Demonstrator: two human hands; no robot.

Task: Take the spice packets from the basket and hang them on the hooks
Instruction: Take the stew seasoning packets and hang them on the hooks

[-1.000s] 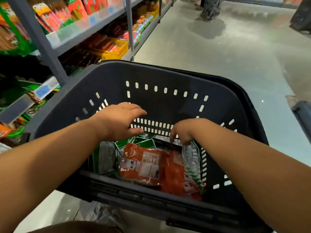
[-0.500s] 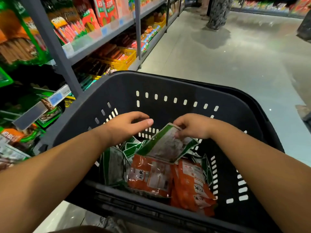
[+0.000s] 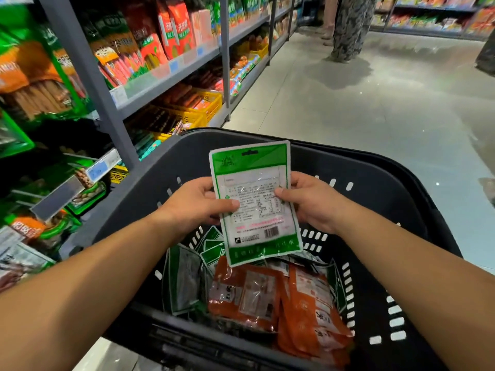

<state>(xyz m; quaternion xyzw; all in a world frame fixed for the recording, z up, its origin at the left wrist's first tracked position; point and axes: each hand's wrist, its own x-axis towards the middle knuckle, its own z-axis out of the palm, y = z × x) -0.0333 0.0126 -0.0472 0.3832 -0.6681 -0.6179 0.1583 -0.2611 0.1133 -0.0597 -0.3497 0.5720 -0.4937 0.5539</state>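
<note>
a green packet [image 3: 254, 204] that was only lifting off the pile half a second ago is now up above the basket [image 3: 375, 167], upright with its printed back toward the camera, and both hands have come up with it. the shelving [image 3: 166, 73] runs along the left; i can't make out a free hook there. orange packets [image 3: 246, 298] and more green ones lie heaped in the basket's bottom. the left hand [image 3: 198, 204] pinches the packet's left edge, thumb on its face; the right hand [image 3: 313, 202] pinches the right edge likewise. the hang slot [image 3: 250, 153] on top is unobstructed, so i judge the pick done and the carry to a hook next.
</note>
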